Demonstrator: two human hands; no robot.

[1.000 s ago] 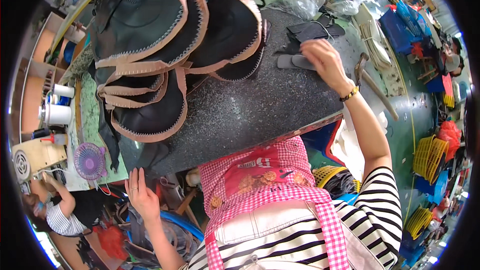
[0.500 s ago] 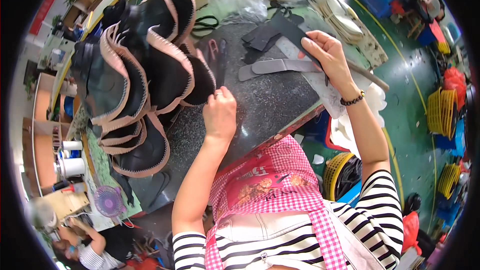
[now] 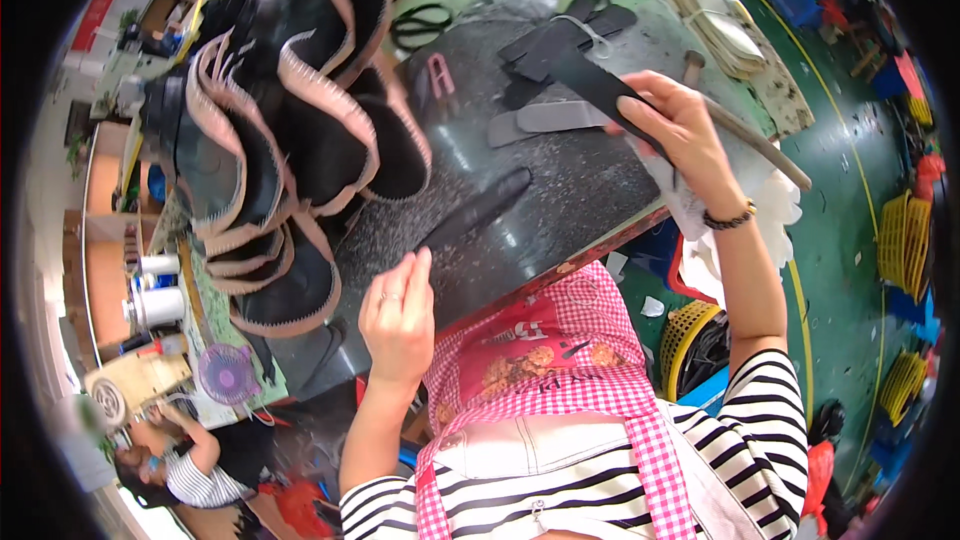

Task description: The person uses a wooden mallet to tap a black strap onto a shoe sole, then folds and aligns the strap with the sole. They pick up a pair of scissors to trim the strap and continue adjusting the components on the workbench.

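My right hand grips long flat black strips over the right side of the dark worktable. My left hand is near the table's front edge, fingers pressed together, its fingertips at the near end of a single black strip lying slantwise on the tabletop. To its left rises a pile of black shoe uppers with pale pink, toothed edges. Two grey strips and several dark pieces lie beyond and partly under the right hand's strips.
Black-handled scissors and a pink clip-like tool lie beside the uppers. A wooden-handled hammer rests at the table's right. A yellow basket stands below the table edge. A purple fan and another person are at lower left.
My left hand has moved from the uppers toward me, and the black strip now lies between it and the table's middle. My right hand still holds its strips, slightly farther right.
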